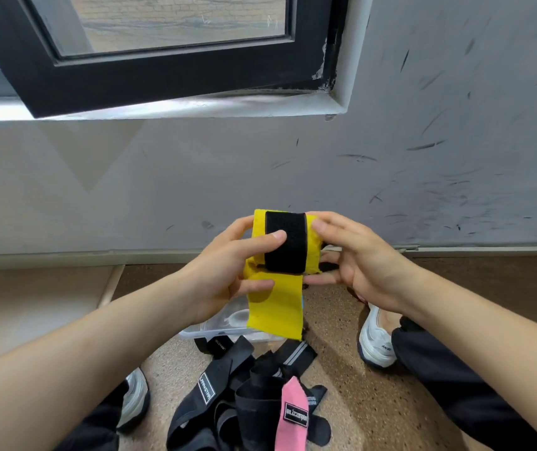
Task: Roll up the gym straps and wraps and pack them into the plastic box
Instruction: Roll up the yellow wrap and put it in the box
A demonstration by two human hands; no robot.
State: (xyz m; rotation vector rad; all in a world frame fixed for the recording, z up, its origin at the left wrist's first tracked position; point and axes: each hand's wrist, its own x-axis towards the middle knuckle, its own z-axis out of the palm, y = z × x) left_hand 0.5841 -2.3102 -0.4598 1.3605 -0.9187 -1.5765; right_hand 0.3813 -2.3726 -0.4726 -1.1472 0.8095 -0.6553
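Note:
A yellow wrap [275, 307] with a black velcro patch is held up between both hands, its upper part rolled and a loose tail hanging down. My left hand [228, 268] grips its left side, thumb on the black patch. My right hand [358, 262] grips the right side. Below it, the clear plastic box [215, 330] sits on the floor, mostly hidden by the tail. In front of the box lies a pile of black straps [228, 392] with a pink strap [291, 415] on top.
I crouch on a speckled brown floor [351, 402] facing a scuffed grey wall [390, 157]. An open black-framed window [169, 70] hangs above. White shoes sit at either side: the right shoe [376, 340] and the left shoe [135, 398].

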